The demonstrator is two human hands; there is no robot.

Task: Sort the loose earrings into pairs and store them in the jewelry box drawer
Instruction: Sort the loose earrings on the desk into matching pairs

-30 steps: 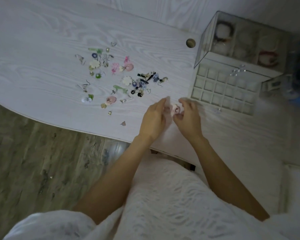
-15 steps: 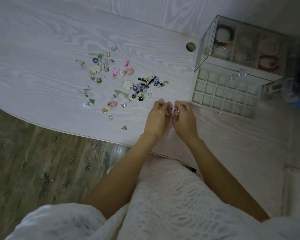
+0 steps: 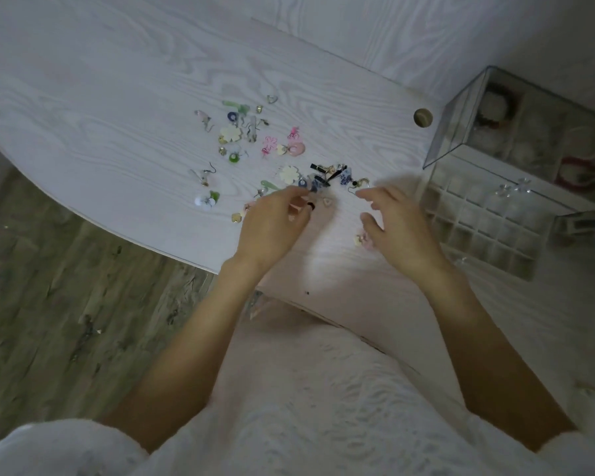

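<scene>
A pale wood-grain tabletop carries the work, with a grey plank floor below its curved edge. The loose earrings lie scattered well to the left of the jewelry box, whose drawer stands pulled out toward the person, its grid of small compartments exposed. A small pale pink earring piece lies on the tabletop between the heap and the drawer, just beside the right hand. The right hand hovers with fingers spread and relaxed, holding nothing. The left hand reaches into the near edge of the heap, fingers curled toward a dark item; whether it is pinched cannot be told because of blur. Judged step: selecting the next match. Recommended method: isolate one earring, locate its twin by colour and shape, lift both by the hooks, and place them together in one compartment.
</scene>
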